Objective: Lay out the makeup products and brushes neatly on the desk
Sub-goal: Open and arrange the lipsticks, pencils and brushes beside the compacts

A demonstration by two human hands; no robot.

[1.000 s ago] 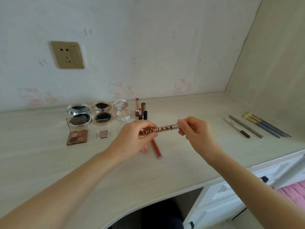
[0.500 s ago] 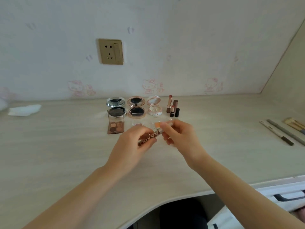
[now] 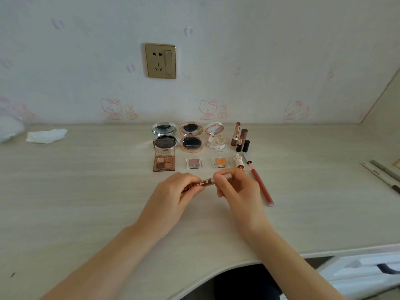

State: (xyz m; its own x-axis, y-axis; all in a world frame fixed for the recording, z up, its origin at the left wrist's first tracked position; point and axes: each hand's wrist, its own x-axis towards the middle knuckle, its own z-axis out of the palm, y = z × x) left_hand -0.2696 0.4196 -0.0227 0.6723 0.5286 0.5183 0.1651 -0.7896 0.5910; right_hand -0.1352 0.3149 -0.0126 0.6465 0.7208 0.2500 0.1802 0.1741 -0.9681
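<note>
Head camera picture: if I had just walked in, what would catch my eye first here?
First, the two hands at the centre: the left hand and right hand both grip a slim brown makeup tube above the desk. Behind them, near the wall, open compacts, small eyeshadow pans and upright lipsticks lie in tidy rows. A gold wall socket stands out above.

Matt pale wood-grain table [image 3: 86,191]; glossy metallic compacts [image 3: 191,137]; clear plastic palette [image 3: 164,161]; crumpled white tissue [image 3: 46,135]; brushed gold-tone socket [image 3: 160,61].
</note>
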